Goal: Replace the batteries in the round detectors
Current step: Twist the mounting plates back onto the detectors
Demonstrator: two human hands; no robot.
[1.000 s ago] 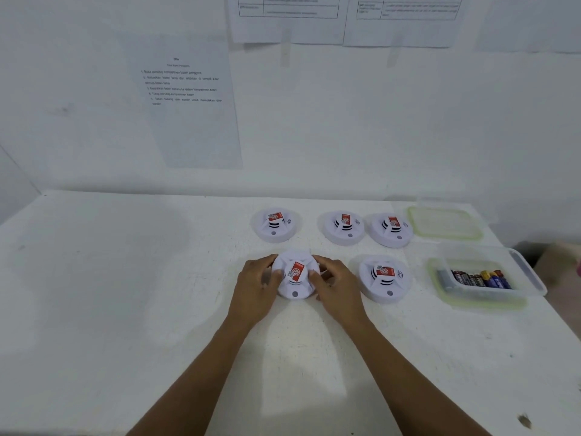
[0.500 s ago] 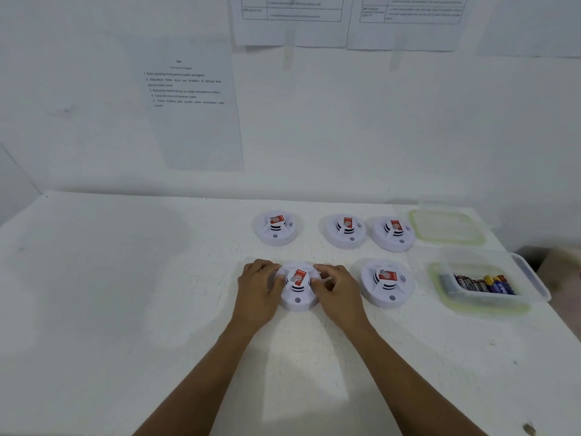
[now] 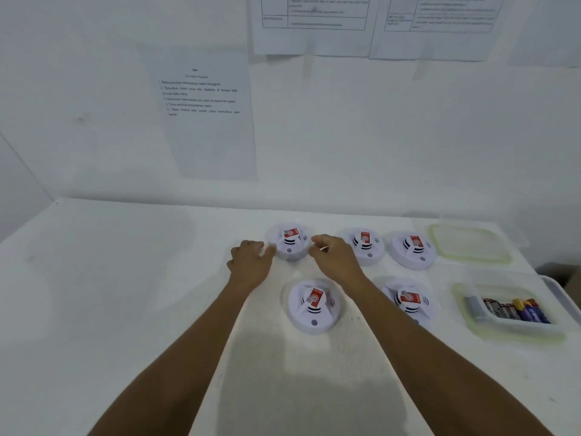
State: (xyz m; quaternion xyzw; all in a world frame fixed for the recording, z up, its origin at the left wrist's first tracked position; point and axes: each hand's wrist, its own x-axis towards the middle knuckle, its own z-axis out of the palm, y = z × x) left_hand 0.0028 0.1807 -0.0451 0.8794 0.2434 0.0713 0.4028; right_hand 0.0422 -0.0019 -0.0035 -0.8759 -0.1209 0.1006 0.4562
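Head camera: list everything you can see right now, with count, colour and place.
round detectors: five, white with red labels; three in a back row, two in front, on the table
container: one, clear with greenish rim, open; table's right edge
batteries: several, dark, blue and yellow, exact count unclear; inside the container
lid: one, clear with green rim; lying flat behind the container
table: one, white
paper sheets: at least three, white, printed; on the wall
left hand: one, bare; at the left edge of the back-left detector, grip unclear
right hand: one, bare, fingers curled; at that detector's right edge, grip unclear
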